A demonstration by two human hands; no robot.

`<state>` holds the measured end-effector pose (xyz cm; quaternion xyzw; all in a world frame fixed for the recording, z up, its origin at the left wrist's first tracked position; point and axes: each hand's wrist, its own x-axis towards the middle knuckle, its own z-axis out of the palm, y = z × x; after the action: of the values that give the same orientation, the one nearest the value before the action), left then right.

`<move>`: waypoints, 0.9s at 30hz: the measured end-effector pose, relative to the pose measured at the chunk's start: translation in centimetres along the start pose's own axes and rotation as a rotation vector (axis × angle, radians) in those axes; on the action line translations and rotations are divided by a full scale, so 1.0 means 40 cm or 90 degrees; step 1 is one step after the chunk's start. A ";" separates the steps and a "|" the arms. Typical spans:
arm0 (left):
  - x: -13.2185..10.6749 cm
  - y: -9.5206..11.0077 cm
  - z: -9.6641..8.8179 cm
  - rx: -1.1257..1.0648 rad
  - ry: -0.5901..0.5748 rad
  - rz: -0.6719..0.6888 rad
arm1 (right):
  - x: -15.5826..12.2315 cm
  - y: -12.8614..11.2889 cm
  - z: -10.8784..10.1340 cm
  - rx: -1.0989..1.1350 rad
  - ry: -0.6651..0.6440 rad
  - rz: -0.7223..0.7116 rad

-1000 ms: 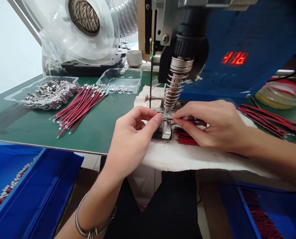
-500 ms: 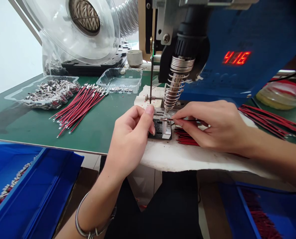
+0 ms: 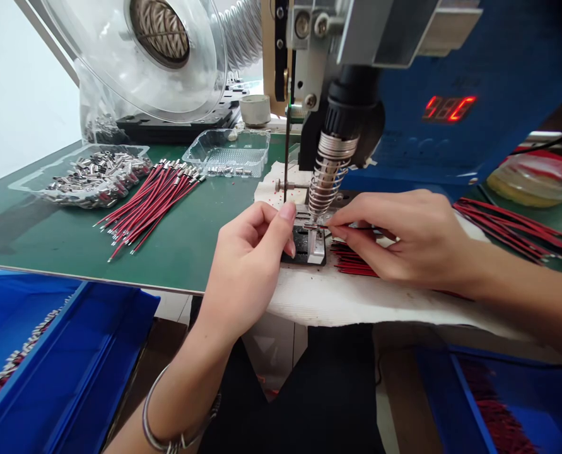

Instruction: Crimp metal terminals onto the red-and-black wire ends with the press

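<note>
Between thumb and forefinger my right hand [image 3: 398, 239] pinches a thin red-and-black wire [image 3: 354, 228]. The wire's left end meets a small metal connector [image 3: 310, 226] on top of a silver holder block [image 3: 315, 247]. Directly above is a soldering iron with a coil spring [image 3: 328, 169], its tip down at the connector. My left hand [image 3: 252, 258] is just left of the block, fingers curled and thumb against them; whatever they may hold is hidden. The block stands on a dark base plate [image 3: 300, 247].
To the left are a tray of metal connectors [image 3: 96, 180], a bundle of red-and-black wires [image 3: 152, 202] and a clear tray [image 3: 233, 151]. More wires [image 3: 512, 230] lie at right. A blue bin [image 3: 96, 353] stands below left, another blue bin [image 3: 536, 403] below right.
The soldering iron has come down, its spring now lower and its tip at the connector. The red display digits have changed. Both hands have hardly moved.
</note>
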<state>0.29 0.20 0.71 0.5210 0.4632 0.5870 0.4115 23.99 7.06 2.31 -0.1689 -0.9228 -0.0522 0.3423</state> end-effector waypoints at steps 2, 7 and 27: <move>0.000 0.000 0.001 0.000 -0.002 0.003 | 0.000 0.001 0.000 -0.002 -0.001 -0.005; 0.002 0.000 0.001 0.000 -0.002 0.010 | -0.002 0.003 0.002 -0.005 0.001 -0.007; -0.002 -0.004 -0.002 0.006 -0.008 0.009 | -0.003 0.002 -0.002 -0.022 0.002 -0.006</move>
<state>0.23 0.13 0.55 0.5300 0.4595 0.5844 0.4080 24.15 7.07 2.28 -0.1703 -0.9220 -0.0697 0.3406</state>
